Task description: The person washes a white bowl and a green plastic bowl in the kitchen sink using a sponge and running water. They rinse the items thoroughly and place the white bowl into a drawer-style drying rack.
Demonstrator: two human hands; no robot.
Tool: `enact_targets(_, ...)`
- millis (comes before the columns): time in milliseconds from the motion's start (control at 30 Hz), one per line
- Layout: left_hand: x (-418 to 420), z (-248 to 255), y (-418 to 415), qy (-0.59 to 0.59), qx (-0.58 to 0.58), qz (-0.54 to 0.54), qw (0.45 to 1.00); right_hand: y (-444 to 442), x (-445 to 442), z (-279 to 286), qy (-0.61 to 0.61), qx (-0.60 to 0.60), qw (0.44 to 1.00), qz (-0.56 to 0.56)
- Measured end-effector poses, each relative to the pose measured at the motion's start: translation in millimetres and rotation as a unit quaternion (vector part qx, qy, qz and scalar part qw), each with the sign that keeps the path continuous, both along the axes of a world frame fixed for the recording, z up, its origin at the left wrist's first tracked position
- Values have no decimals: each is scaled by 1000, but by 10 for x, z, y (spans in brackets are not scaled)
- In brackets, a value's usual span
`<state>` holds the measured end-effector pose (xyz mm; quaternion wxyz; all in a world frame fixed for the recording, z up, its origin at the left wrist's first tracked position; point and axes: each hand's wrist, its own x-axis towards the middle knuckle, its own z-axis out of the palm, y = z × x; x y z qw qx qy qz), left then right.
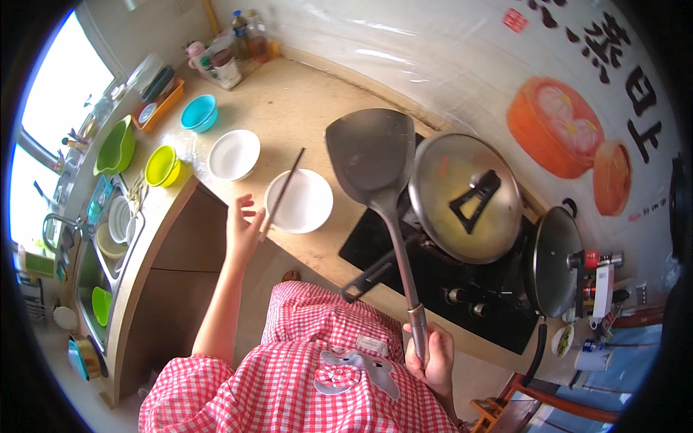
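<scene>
My right hand grips the metal handle of a wok spatula, its broad dark blade raised above the counter and stove edge. My left hand is at the counter's front edge, fingers apart, beside dark chopsticks that lie across a white bowl. Whether the thumb touches the chopsticks cannot be told. Right of the blade, a pan with a glass lid sits on the black stove. Yellowish contents show through the lid, and the pan's handle points toward me.
Another white bowl, a blue bowl and a yellow-green bowl stand farther left. A sink with basins is at far left. Bottles fill the back corner. A second dark pan stands tilted at the right.
</scene>
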<state>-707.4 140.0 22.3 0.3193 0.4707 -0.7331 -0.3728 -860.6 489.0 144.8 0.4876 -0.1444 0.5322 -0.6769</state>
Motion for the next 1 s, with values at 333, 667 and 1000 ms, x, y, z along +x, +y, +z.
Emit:
enact_targets(333,271,-242,-272,-22,273,-181,945,-1242,923,-497,3,-22,999,-32)
enact_targets(667,261,-482,-348,-24,281,-252,926,-1558,1488,-1042,-45,28,974,-219)
enact_targets(1000,610,-383,-576,79,307,-235,919,-1758,1476,-1517,-54,44,964,-257)
